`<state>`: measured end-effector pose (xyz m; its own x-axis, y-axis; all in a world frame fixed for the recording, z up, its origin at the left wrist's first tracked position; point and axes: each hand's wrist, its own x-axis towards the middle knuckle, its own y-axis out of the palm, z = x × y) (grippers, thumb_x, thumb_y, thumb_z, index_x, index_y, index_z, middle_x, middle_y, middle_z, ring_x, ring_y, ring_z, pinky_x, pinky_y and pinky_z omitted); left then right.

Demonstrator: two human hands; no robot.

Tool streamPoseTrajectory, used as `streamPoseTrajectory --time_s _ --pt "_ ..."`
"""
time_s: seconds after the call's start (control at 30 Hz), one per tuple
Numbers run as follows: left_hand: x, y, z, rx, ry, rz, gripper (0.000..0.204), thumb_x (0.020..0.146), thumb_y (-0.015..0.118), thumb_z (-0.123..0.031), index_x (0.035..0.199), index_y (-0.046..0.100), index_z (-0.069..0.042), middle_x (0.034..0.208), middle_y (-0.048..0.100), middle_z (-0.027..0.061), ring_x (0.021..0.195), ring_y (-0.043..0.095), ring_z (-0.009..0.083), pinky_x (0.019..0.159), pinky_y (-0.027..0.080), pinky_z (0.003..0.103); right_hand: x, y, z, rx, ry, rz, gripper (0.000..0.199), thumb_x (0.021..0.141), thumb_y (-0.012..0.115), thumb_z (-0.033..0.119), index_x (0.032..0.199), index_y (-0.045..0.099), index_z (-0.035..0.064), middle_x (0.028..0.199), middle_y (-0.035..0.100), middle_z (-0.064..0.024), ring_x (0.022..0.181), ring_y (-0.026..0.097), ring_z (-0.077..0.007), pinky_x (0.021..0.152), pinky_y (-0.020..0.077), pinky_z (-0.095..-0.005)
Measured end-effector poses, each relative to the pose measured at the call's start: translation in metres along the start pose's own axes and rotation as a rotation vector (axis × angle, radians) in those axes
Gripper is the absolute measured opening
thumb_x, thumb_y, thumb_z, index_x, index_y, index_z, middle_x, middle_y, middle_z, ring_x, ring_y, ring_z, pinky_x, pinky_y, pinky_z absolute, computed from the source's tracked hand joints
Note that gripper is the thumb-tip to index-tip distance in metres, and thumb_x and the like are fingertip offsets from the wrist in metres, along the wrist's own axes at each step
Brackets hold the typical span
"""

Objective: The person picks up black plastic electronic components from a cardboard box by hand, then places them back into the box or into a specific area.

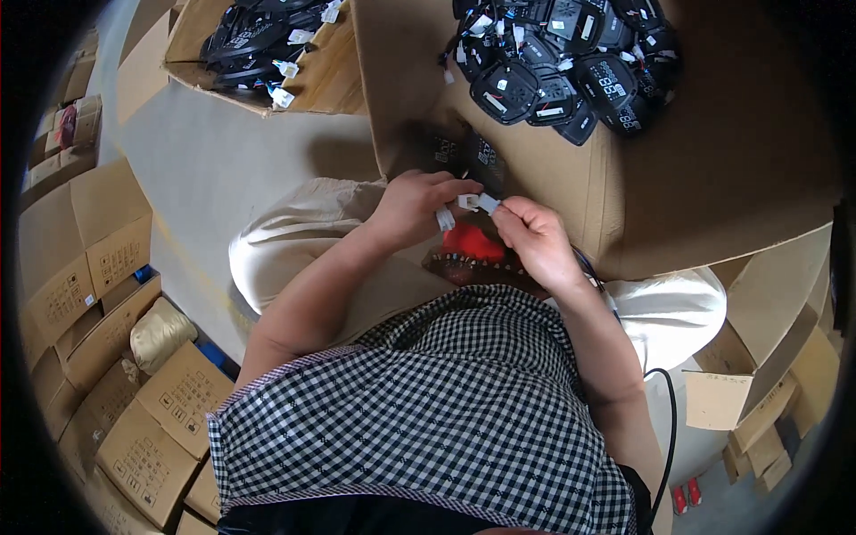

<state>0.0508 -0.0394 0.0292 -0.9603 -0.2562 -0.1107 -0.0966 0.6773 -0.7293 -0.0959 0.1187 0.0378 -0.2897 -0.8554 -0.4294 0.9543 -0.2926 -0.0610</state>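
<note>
Two hands meeting over lap: left hand and right hand both pinching small white connector between fingertips, below cardboard box of black display units.

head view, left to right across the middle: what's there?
Stacked cardboard boxes → beige cloth bundle → left hand → small white connector pinched between both hands → right hand → big open carton with black display units piled up inside.
</note>
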Motion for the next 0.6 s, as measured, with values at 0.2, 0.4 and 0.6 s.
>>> streamPoseTrajectory --time_s 0.2,0.4,0.6 --pt "0.001 -0.007 0.001 0.048 0.009 0.172 0.039 0.077 0.067 -0.025 0.115 0.061 -0.017 0.090 0.063 0.0050 0.079 0.061 0.0273 0.068 0.045 0.039 -0.004 0.000 0.029 -1.035 -0.378 -0.105 0.006 0.073 0.058 0.014 0.071 0.056 0.0090 0.068 0.057 -0.0082 0.061 0.063 -0.0254 0.053 0.0503 -0.0372" --pt "-0.008 -0.005 0.006 0.149 0.127 0.313 0.036 0.075 0.064 -0.021 0.112 0.062 -0.021 0.089 0.062 0.0007 0.085 0.062 0.0218 0.075 0.044 0.037 -0.007 0.008 0.016 -1.218 -0.484 0.119 0.006 0.074 0.057 0.014 0.073 0.057 0.0084 0.072 0.060 -0.0067 0.063 0.064 -0.0227 0.053 0.0491 -0.0355" --pt "-0.009 -0.009 0.008 0.161 0.130 0.428 0.039 0.070 0.060 -0.006 0.108 0.063 -0.015 0.092 0.062 0.0024 0.091 0.061 0.0227 0.077 0.043 0.036 -0.004 0.011 -0.003 -0.992 -0.472 0.143 0.005 0.074 0.056 0.012 0.077 0.057 0.0080 0.070 0.059 -0.0065 0.064 0.063 -0.0240 0.055 0.0489 -0.0365"
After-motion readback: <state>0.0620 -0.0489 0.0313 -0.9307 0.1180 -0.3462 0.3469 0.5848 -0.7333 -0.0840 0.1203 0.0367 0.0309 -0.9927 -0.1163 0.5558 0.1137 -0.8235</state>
